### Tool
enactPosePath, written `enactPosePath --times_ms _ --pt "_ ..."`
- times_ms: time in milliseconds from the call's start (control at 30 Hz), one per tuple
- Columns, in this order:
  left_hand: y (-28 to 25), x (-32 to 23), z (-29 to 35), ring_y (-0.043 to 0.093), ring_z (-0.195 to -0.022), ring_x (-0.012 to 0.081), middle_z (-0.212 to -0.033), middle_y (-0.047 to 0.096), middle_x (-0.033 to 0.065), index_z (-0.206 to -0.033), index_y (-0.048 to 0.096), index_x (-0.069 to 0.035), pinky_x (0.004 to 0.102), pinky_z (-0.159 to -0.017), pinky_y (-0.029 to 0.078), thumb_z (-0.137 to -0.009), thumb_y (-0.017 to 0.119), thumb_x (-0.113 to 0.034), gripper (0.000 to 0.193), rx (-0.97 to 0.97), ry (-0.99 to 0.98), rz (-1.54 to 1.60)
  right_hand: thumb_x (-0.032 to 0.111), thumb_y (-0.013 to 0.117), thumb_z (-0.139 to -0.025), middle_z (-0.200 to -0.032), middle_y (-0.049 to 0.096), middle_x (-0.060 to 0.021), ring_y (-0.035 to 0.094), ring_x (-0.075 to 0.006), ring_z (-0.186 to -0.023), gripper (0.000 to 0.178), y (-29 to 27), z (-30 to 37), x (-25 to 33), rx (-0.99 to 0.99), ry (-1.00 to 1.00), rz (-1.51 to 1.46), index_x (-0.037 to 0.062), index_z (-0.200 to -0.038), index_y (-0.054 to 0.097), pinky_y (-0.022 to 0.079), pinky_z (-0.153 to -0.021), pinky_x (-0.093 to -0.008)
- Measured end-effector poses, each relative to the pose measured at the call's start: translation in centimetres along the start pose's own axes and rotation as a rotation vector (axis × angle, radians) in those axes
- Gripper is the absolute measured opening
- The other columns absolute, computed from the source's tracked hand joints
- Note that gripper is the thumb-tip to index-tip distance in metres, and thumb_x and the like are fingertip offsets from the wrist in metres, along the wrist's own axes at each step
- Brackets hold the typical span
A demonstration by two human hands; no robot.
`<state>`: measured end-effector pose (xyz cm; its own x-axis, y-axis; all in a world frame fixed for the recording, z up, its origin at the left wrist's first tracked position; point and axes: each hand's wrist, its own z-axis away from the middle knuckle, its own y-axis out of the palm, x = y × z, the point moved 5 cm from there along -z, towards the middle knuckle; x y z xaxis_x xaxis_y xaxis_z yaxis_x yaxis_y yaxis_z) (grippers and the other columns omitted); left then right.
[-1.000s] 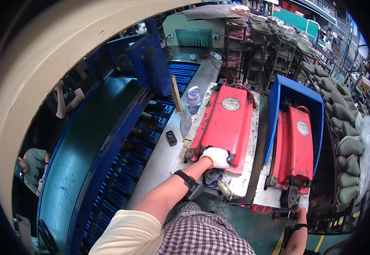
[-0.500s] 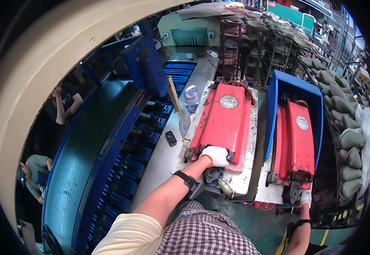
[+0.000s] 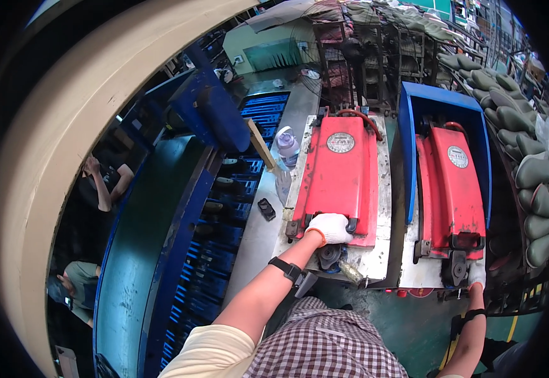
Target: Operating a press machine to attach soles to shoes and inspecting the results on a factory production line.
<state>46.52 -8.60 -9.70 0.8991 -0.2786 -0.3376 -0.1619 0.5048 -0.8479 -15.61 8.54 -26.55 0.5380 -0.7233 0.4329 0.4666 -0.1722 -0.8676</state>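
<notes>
The view swings slightly, so the counter (image 3: pixel 244 242) and the machines beside it sit differently in it; both red covers stay down, so the work stands at the same point. The left hand (image 3: pixel 329 229), gloved in white, stays closed around the black handle (image 3: pixel 352 225) at the near end of the left cover (image 3: pixel 336 183), which lies on a pale plate (image 3: pixel 375 264). The right hand (image 3: pixel 477 274), gloved too, now sits slightly higher at the near corner of the right cover (image 3: pixel 460 195), just beside a black knob (image 3: pixel 458 269); I cannot tell whether its fingers grip anything. A blue hood (image 3: pixel 441 94) stands around that cover's far end.

Each cover carries a round, pale badge (image 3: pixel 340 143) with dark print, too small to read. No writing can be made out on the bottle (image 3: pixel 287 145).
</notes>
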Motion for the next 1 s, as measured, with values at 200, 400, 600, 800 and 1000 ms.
enactPosePath --times_ms 200,400,600,800,1000 --pt "0.2 -0.1 -0.2 0.073 -0.093 0.0388 -0.096 0.074 0.0235 -0.097 0.076 -0.002 0.0465 -0.087 0.056 -0.077 0.068 -0.05 0.052 0.012 0.008 -0.027 0.035 0.054 -0.093 -0.121 0.071 -0.026 0.067 -0.0391 -0.114 0.05 -0.1 0.0 0.1 -0.01 0.025 0.01 -0.0032 -0.122 0.069 0.05 -0.096 -0.0429" --pt "0.1 -0.1 -0.2 0.072 -0.093 0.0393 -0.096 0.074 0.0236 -0.096 0.076 -0.002 0.0468 -0.087 0.056 -0.077 0.068 -0.051 0.053 0.008 0.014 -0.041 0.048 0.053 -0.098 -0.117 0.07 -0.028 0.066 -0.0433 -0.112 0.058 -0.7 1.8 1.0 -0.057 0.013 -0.079 -0.0039 -0.117 0.07 0.048 -0.093 -0.0461" --pt "0.0 -0.1 -0.1 0.072 -0.093 0.0388 -0.096 0.074 0.0231 -0.095 0.076 -0.003 0.0468 -0.086 0.056 -0.076 0.068 -0.051 0.053 -0.008 -0.007 -0.019 0.045 0.05 -0.095 -0.129 0.066 -0.0256 0.059 -0.0445 -0.125 0.056 -1.7 3.0 2.4 -0.036 0.061 0.019 0.0024 -0.125 0.068 0.047 -0.104 -0.0474" --pt "0.0 -0.2 0.0 0.072 -0.092 0.0386 -0.095 0.074 0.0231 -0.094 0.076 -0.004 0.0466 -0.086 0.056 -0.076 0.069 -0.051 0.051 -0.006 -0.013 -0.023 0.045 0.05 -0.097 -0.117 0.066 -0.032 0.06 -0.0495 -0.115 0.056 -2.5 4.6 4.2 -0.095 0.014 -0.017 -0.0054 -0.115 0.068 0.048 -0.094 -0.0485" --pt "-0.1 -0.3 0.0 0.072 -0.091 0.0386 -0.094 0.073 0.0233 -0.094 0.076 -0.004 0.0467 -0.084 0.056 -0.076 0.069 -0.05 0.05 -0.001 -0.009 -0.012 0.057 0.049 -0.096 -0.131 0.066 -0.0238 0.06 -0.0431 -0.127 0.064 -2.3 3.7 3.0 -0.03 0.076 0.034 0.005 -0.13 0.068 0.047 -0.105 -0.0464"
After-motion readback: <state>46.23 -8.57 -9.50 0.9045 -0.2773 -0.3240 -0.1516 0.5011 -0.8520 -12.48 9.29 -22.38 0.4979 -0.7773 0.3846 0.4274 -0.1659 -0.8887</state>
